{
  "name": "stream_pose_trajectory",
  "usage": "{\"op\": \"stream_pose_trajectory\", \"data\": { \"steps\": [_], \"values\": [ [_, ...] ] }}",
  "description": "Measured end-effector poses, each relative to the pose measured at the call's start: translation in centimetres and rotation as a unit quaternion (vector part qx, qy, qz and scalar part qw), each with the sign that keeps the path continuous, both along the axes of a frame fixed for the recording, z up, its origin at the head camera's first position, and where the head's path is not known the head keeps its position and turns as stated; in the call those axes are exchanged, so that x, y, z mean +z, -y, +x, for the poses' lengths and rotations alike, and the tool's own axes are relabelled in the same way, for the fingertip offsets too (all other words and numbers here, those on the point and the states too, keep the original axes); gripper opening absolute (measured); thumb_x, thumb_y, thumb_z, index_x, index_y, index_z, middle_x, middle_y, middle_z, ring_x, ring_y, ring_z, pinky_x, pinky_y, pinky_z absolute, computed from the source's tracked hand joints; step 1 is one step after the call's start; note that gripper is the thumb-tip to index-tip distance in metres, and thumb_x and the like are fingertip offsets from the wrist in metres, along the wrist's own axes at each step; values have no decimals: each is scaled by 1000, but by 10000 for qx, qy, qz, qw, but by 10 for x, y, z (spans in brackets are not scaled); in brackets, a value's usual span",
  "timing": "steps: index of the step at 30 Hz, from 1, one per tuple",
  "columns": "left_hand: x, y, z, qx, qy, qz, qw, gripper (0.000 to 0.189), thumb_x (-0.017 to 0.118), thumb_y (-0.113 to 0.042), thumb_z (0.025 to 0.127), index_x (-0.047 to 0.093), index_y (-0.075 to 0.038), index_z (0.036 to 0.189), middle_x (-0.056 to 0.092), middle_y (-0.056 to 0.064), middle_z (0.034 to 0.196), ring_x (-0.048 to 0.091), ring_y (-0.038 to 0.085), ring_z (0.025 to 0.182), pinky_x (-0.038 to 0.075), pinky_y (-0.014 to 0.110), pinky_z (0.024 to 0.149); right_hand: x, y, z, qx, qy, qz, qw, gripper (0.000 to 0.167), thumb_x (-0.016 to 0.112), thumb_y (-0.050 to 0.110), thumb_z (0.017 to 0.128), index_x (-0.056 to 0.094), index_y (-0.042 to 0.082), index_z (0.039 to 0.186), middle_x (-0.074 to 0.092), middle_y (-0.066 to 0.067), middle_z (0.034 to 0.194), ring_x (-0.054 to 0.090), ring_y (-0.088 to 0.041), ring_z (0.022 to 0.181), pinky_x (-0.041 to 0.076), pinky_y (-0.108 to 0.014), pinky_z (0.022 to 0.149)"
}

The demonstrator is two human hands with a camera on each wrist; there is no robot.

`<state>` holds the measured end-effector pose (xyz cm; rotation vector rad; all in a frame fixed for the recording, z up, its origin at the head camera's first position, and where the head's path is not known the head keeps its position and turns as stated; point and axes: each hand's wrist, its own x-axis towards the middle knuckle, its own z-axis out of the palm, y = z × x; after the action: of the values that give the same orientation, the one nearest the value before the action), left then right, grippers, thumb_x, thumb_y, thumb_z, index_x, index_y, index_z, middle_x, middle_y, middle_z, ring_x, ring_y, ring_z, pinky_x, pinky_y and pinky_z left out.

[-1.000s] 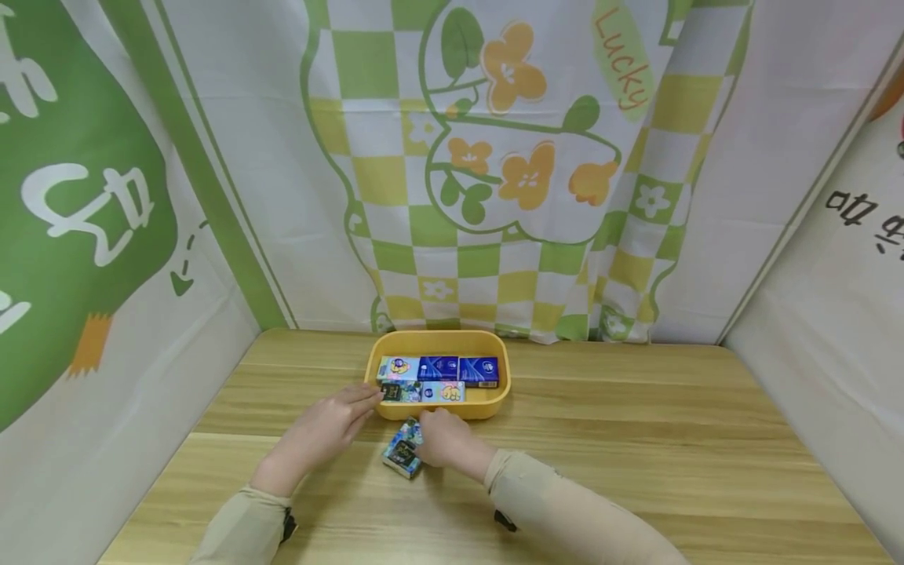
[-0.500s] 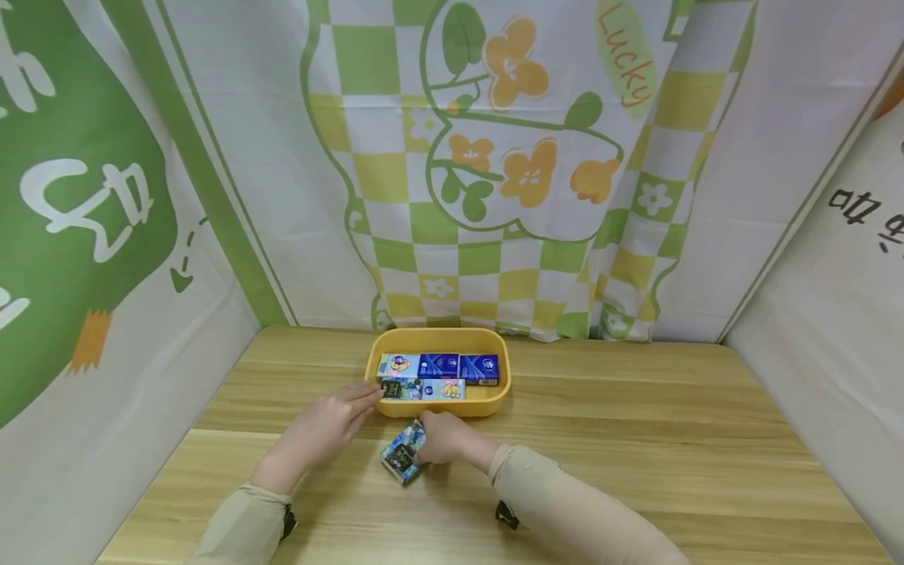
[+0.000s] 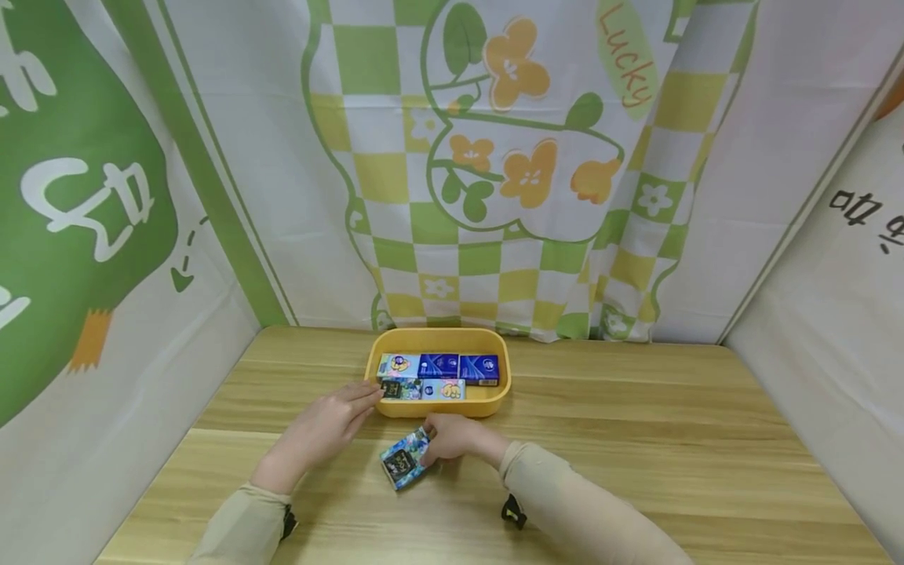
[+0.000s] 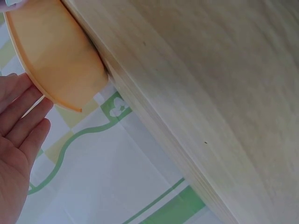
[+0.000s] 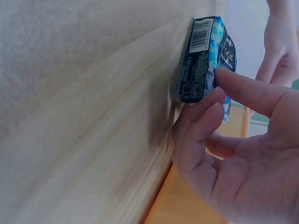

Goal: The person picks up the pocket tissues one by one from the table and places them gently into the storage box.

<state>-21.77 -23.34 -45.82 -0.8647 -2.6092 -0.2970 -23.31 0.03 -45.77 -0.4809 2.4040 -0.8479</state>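
Observation:
My right hand [image 3: 452, 437] pinches a blue floral tissue pack [image 3: 404, 459] with a black label, just in front of the yellow bin. In the right wrist view, thumb and fingers hold one end of that tissue pack [image 5: 202, 60], its barcode side showing. At the bin's left front corner, my left hand [image 3: 332, 420] touches the rim. Straight fingers [image 4: 28, 105] of that hand lie against the rim in the left wrist view. Inside the yellow bin [image 3: 487, 408] lie several tissue packs: light blue [image 3: 399, 365], dark blue [image 3: 479, 367] and floral [image 3: 406, 388].
The bin stands near the back edge of a wooden table [image 3: 621, 439]. Behind it hangs a green-and-yellow checked curtain [image 3: 476, 259]. White printed cloth walls close off both sides.
The right hand has shifted slightly to the right and turned the floral tissue pack, whose near end now tilts more toward the camera. The left hand has stayed at the bin.

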Motion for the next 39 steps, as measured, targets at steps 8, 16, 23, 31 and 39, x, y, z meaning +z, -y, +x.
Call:
{"op": "stream_pose_trajectory", "data": {
  "steps": [8, 16, 23, 31, 39],
  "values": [
    [1, 0, -1, -9, -47, 5, 10000, 33, 65, -11, 89, 63, -5, 121, 62, 14, 125, 60, 30, 114, 52, 45, 98, 4, -6, 1, -93, 437, -254, 9987, 30, 78, 15, 75, 54, 9, 92, 56, -1, 71, 51, -11, 59, 44, -21, 50],
    [2, -1, -2, -28, -90, -5, 10000, 33, 65, -11, 89, 64, -5, 121, 63, 14, 125, 61, 30, 114, 52, 45, 97, 5, -10, -1, -233, 122, -389, 9989, 25, 82, 21, 71, 61, 9, 78, 64, 0, 68, 62, -19, 65, 51, -29, 59],
    [3, -1, -2, -40, -75, -15, 10000, 32, 65, -11, 89, 64, -4, 120, 63, 15, 124, 61, 30, 113, 52, 45, 97, 8, -12, 1, -316, 292, -779, 9960, 35, 81, 15, 72, 62, 9, 100, 65, -3, 70, 65, -23, 65, 59, -36, 65],
    [4, -1, -1, -30, -31, -25, 10000, 32, 64, -11, 89, 64, -4, 121, 63, 15, 124, 61, 30, 113, 52, 45, 96, 9, -13, 0, -407, 296, -960, 9941, 32, 80, 15, 74, 64, 11, 101, 65, -5, 75, 68, -27, 68, 61, -38, 64],
    [3, -1, 1, -18, -29, -56, 10000, 32, 64, -11, 89, 64, -4, 120, 63, 14, 124, 61, 30, 113, 52, 45, 96, 11, -11, 4, -498, 285, -1159, 9916, 30, 82, 14, 71, 65, 10, 96, 63, -7, 92, 68, -26, 69, 62, -37, 66]
  ]
}}
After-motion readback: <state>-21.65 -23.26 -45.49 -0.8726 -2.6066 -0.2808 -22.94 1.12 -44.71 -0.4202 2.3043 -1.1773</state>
